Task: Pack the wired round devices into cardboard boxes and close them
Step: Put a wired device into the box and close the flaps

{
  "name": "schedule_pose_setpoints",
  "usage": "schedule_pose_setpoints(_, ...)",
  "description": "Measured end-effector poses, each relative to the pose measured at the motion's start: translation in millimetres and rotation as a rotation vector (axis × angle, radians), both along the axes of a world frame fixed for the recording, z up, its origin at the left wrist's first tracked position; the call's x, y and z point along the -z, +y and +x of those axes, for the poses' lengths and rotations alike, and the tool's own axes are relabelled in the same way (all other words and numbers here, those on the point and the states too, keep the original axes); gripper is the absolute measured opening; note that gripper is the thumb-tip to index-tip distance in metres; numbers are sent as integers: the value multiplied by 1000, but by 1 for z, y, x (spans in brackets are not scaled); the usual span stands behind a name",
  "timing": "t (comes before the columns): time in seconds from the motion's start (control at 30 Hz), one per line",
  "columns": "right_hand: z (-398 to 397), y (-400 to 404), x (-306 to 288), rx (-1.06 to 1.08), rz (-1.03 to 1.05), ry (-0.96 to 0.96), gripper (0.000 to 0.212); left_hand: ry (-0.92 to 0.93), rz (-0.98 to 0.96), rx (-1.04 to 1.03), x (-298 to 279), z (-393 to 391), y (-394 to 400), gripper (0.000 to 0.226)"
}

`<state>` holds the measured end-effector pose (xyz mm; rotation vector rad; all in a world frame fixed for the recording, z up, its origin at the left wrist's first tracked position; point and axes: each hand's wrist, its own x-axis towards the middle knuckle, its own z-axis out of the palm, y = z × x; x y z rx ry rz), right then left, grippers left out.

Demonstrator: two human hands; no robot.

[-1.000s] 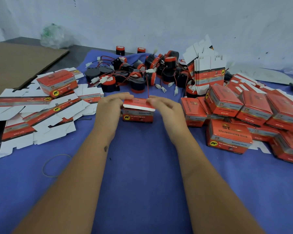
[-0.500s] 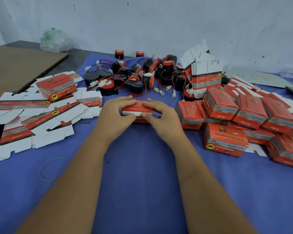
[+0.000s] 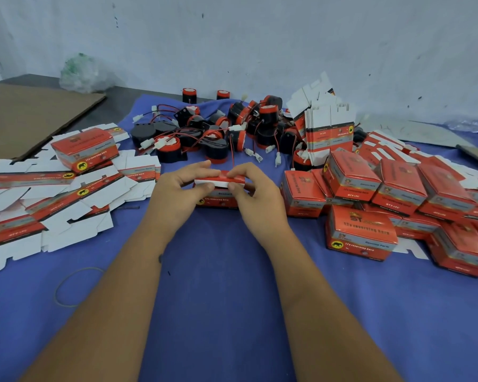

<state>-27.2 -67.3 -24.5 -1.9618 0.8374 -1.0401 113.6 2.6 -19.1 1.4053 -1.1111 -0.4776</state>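
A small red cardboard box (image 3: 218,198) stands on the blue cloth (image 3: 218,299) at the centre. Its top flap shows a white edge and is partly lifted. My left hand (image 3: 177,197) pinches the flap's left end, thumb in front and fingers over the top. My right hand (image 3: 255,195) pinches the right end the same way. What is inside the box is hidden. Behind it lies a heap of black and red round devices (image 3: 218,133) with red wires and white plugs.
Flat unfolded box blanks (image 3: 53,205) and one made-up box (image 3: 84,150) lie at the left. Several closed red boxes (image 3: 398,194) are piled at the right. A stack of upright blanks (image 3: 329,133) stands behind them. A rubber band (image 3: 76,285) lies near left.
The flap that my hands pressed flat half a second ago now stands partly lifted with its white edge showing. My thumbs have moved to the front of the flap.
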Motion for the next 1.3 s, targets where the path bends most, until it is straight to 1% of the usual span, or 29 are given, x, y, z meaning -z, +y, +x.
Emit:
schedule_pose_setpoints(0.13,2,-2,2,-33,66,-60,14,2,2,3,0,-2,1,38)
schedule_pose_setpoints(0.23,2,-2,2,-61,158,-118,21,-17,19,-2,0,-3,3,29)
schedule_pose_setpoints(0.3,1,-2,1,-58,169,-141,26,-36,36,-23,1,-3,3,19)
schedule_pose_setpoints(0.37,2,-3,2,-46,162,-147,32,-92,48,-55,3,-2,1,15)
schedule_pose_setpoints(0.43,3,-5,4,-18,152,-139,38,-180,46,-92,3,-2,0,16)
schedule_pose_setpoints(0.47,4,-7,6,-2,146,-123,39,-258,39,-122,3,-2,-1,17)
schedule_pose_setpoints(0.57,6,-12,12,52,136,-50,37,-597,-3,-217,2,-5,-2,17)
schedule_pose_setpoints(0.6,6,-14,13,67,129,-32,38,-657,-17,-210,3,-8,-3,17)
schedule_pose_setpoints(0.63,7,-13,13,75,121,-25,37,-672,-17,-193,3,-10,-3,17)
schedule_pose_setpoints(0.7,8,-11,12,69,109,-43,35,-631,-1,-187,3,-12,-5,18)
schedule_pose_setpoints(0.77,8,-11,11,51,111,-67,37,-593,3,-221,4,-10,-7,17)
schedule_pose_setpoints(0.87,9,-11,11,33,121,-87,33,-571,37,-254,3,-9,-8,16)
schedule_pose_setpoints(1.03,8,-9,7,37,105,-57,30,-678,105,-291,5,-14,-2,20)
schedule_pose_setpoints(1.13,7,-7,5,30,109,-47,29,-712,151,-293,4,-14,1,26)
schedule_pose_setpoints(1.2,5,-5,4,17,118,-42,28,-711,190,-258,4,-12,3,32)
schedule_pose_setpoints(1.3,1,-1,2,-24,114,-40,25,-661,162,-183,5,-14,6,42)
